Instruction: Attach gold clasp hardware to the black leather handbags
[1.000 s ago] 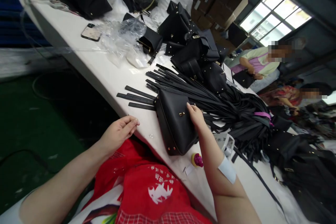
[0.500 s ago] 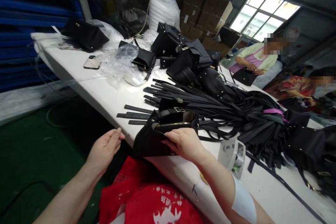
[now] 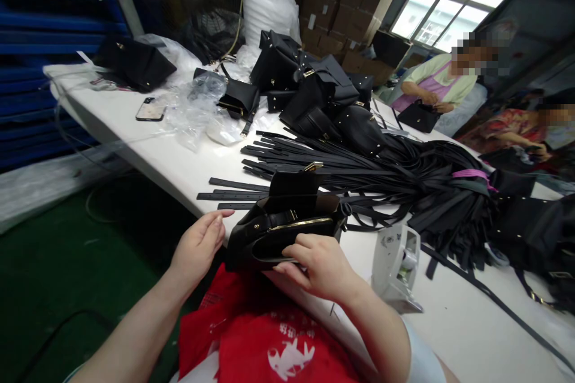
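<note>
Grasping one black bag [image 3: 273, 234] is the right hand [image 3: 318, 266]; the left hand [image 3: 197, 245], near it, holds something or nothing, unclear.

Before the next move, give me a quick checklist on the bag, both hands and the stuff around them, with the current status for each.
1. Right hand gripping the black bag: ok, at the near edge of its opening.
2. Bag opened up: ok, its flap stands raised on the far side.
3. Left hand free: cannot tell; its fingers are drawn together by the bag's left end, and anything small between them is hidden.
4. Zipper fully closed: cannot tell.
5. Loose straps well away from the bag: not ok, their ends spread just beyond it.
6. Tape dispenser apart from the bag: ok, off to its right.
</note>
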The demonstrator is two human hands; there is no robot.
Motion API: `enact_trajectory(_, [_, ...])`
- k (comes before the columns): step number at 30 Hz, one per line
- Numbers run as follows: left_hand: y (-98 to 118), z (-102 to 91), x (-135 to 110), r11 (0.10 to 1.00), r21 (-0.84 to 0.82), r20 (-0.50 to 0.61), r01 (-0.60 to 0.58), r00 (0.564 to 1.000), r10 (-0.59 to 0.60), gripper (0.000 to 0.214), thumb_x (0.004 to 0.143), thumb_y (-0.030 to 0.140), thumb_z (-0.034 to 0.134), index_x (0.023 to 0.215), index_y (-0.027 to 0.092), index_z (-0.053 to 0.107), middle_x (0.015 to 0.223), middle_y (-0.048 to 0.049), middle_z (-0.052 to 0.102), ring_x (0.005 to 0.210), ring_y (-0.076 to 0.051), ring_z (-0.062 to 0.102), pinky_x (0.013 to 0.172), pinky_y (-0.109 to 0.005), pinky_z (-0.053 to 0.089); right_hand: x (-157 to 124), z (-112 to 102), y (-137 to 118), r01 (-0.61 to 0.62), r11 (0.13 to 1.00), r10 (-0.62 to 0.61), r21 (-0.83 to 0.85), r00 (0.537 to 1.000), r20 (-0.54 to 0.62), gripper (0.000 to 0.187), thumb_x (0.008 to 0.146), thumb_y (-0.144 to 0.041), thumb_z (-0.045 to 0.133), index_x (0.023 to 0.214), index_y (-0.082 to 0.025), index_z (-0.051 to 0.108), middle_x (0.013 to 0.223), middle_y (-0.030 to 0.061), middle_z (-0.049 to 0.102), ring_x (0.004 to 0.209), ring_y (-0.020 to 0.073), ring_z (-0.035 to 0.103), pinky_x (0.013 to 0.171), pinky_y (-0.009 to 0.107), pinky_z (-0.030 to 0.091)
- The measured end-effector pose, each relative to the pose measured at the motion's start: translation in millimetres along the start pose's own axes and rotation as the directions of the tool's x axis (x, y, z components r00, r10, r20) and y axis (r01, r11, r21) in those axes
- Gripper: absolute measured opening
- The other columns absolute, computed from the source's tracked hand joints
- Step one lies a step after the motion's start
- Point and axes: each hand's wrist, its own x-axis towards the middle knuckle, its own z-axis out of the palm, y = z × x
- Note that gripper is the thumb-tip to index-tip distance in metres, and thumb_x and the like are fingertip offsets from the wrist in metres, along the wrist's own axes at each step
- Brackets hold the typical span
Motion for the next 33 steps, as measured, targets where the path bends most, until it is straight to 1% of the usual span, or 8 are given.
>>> enact_trajectory(10, [0.0,6.4,-1.2,0.996,0.068,-0.049,-0.052,0.997,0.055,0.028,0.088,0.04,0.053,0.104,0.018,0.059,0.067,0.0036,0.046,0.051,-0.008,0.036,0.045,-0.019,0.029,-11.9,7.5,-12.2,-0.101,0.987,0.103,0.129,0.995,-0.009,0.041,0.094,-0.053,0.044,0.088,-0.022,0.07,0.079,0.0036,0.069,0.075,0.0163,0.062,0.063,0.026,0.038])
enact_trajectory(16, [9.7,14.8,-9.5,0.998,0.015,-0.026,-0.06,0.998,0.061,0.041,0.09,0.051,0.051,0.064,0.019,0.047,0.051,0.0055,0.03,0.043,-0.008,0.028,0.039,-0.021,0.023,-4.9,-1.5,-24.1,-0.241,0.894,0.257,0.377,0.966,0.01,0.029,0.093,-0.041,0.049,0.089,-0.021,0.07,0.08,0.0042,0.071,0.076,0.0189,0.064,0.065,0.026,0.042])
enact_trajectory(19, [11.2,13.8,-13.6,0.997,0.008,0.027,-0.082,0.996,0.082,0.053,0.09,0.055,0.048,0.053,0.02,0.034,0.051,0.0035,0.031,0.042,-0.009,0.029,0.038,-0.024,0.023,-1.1,1.0,-24.3,-0.273,0.688,0.326,0.673,0.944,0.05,0.025,0.091,-0.039,0.051,0.089,-0.021,0.068,0.082,0.003,0.071,0.077,0.0186,0.064,0.068,0.027,0.046])
enact_trajectory(22, [10.7,10.3,-16.2,0.993,0.092,0.062,-0.076,0.996,0.071,0.054,0.09,0.055,0.046,0.051,0.021,0.034,0.047,0.0032,0.031,0.04,-0.01,0.032,0.04,-0.025,0.026,5.9,8.5,-19.5,-0.235,0.284,0.407,0.93,0.907,0.105,0.025,0.088,-0.04,0.054,0.095,-0.019,0.065,0.092,0.0053,0.069,0.078,0.0182,0.065,0.065,0.027,0.049])
enact_trajectory(24, [10.7,9.1,-17.6,0.983,0.163,0.093,-0.085,0.993,0.071,0.053,0.091,0.055,0.045,0.051,0.021,0.036,0.045,0.0025,0.035,0.04,-0.011,0.036,0.043,-0.026,0.03,13.9,11.9,-13.8,-0.16,-0.046,0.538,0.986,0.828,0.16,0.026,0.079,-0.039,0.063,0.095,-0.019,0.063,0.095,0.0055,0.067,0.076,0.0173,0.065,0.059,0.025,0.049])
enact_trajectory(26, [11.8,10.3,-19.4,0.976,0.196,0.136,-0.096,0.988,0.069,0.053,0.091,0.057,0.044,0.052,0.021,0.038,0.044,0.0017,0.038,0.041,-0.011,0.039,0.045,-0.025,0.032,23.3,11.8,-6.8,-0.032,-0.268,0.654,0.963,0.728,0.206,0.027,0.069,-0.034,0.071,0.089,-0.019,0.061,0.088,0.0029,0.066,0.07,0.0149,0.064,0.051,0.021,0.045])
enact_trajectory(29, [14.0,14.7,-22.7,0.984,0.164,0.19,-0.07,0.981,0.038,0.053,0.089,0.06,0.043,0.054,0.02,0.04,0.044,0.0022,0.038,0.041,-0.011,0.036,0.044,-0.025,0.03,33.6,5.9,0.9,0.065,-0.366,0.699,0.928,0.678,0.228,0.026,0.063,-0.03,0.076,0.08,-0.018,0.059,0.073,-0.0004,0.063,0.056,0.0099,0.056,0.043,0.018,0.036])
enact_trajectory(33, [13.1,13.6,-21.8,0.98,0.168,0.11,-0.108,0.99,0.091,0.038,0.088,0.053,0.049,0.072,0.019,0.054,0.053,0.0033,0.04,0.048,-0.012,0.037,0.046,-0.022,0.031,32.7,-5.0,-1.5,0.072,-0.235,0.619,0.969,0.78,0.092,0.029,0.072,-0.036,0.074,0.093,-0.019,0.062,0.094,0.0045,0.07,0.054,0.0073,0.051,0.045,0.019,0.037])
